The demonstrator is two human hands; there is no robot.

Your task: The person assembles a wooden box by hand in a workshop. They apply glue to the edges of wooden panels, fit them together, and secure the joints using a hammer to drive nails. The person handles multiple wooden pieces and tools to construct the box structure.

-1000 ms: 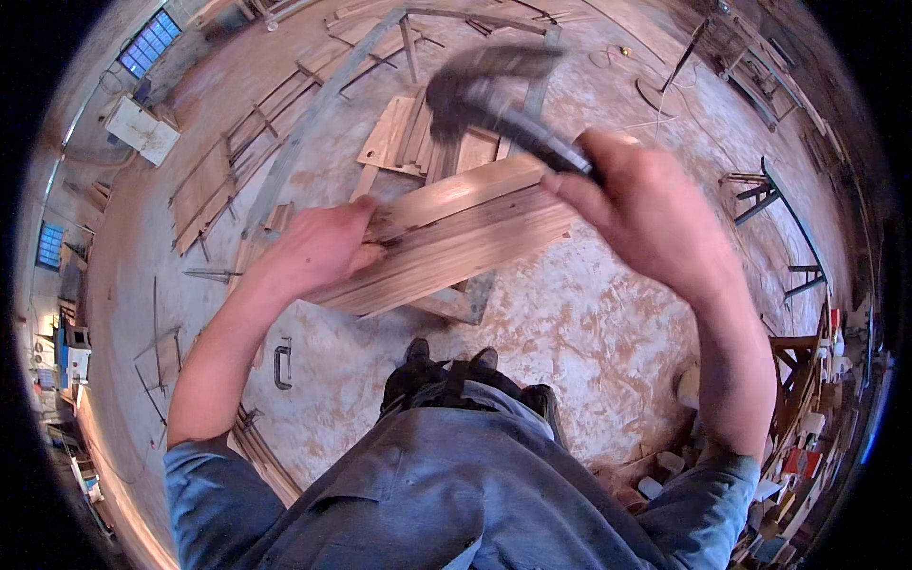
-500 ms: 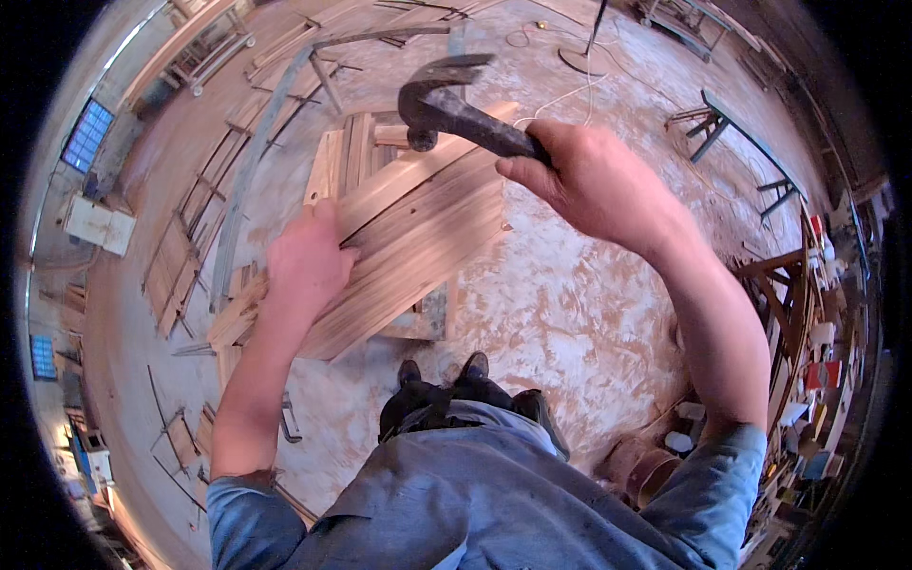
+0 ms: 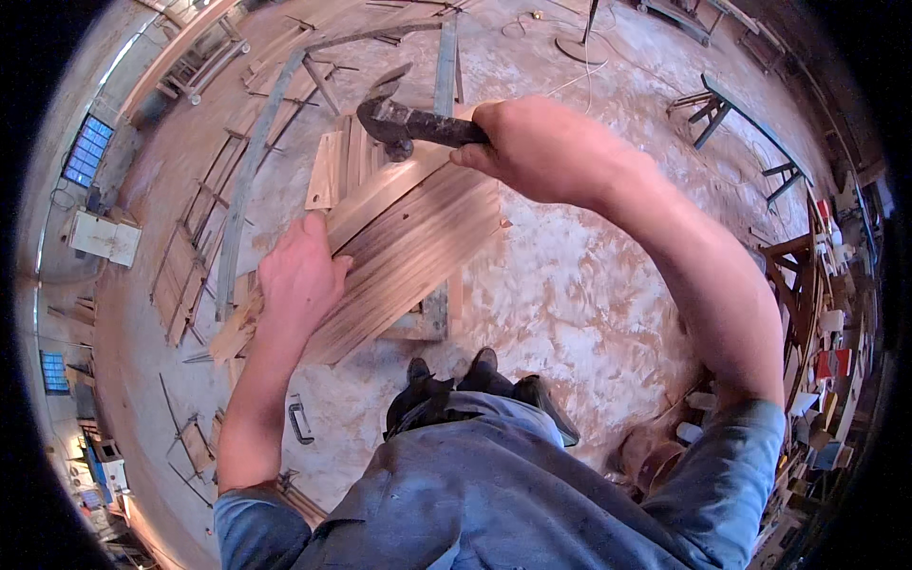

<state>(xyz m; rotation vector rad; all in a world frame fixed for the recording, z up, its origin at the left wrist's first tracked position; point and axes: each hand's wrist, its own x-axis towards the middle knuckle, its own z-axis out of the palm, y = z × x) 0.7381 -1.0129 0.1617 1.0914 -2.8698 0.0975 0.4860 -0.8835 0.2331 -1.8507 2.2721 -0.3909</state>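
- Fingers of the right hand (image 3: 546,147) wrapped round the handle of a claw hammer (image 3: 432,127), above the far right part of the plank panel (image 3: 408,237) (landmark). Grip sits back from the head, presumably for swing and knuckle clearance.
- Hammer striking face turned down toward the light strip (image 3: 380,198), claw pointing away. Contact with the strip: cannot tell.
- Left hand (image 3: 302,277): fingers curled over the light strip near the panel's left end, thumb toward the panel. Likely steadying strip and panel together, well apart from the hammer head.
- Light strip lies along the panel's far long edge, a dark line between them; probably set there to align with that edge.
- Panel slants, its right end farther from the body; the slant seems to suit the right arm's reach.
- Beyond the panel: smaller boards (image 3: 328,171). Nearer than its left end: C-clamp (image 3: 300,420), on the floor, gripping nothing visible.
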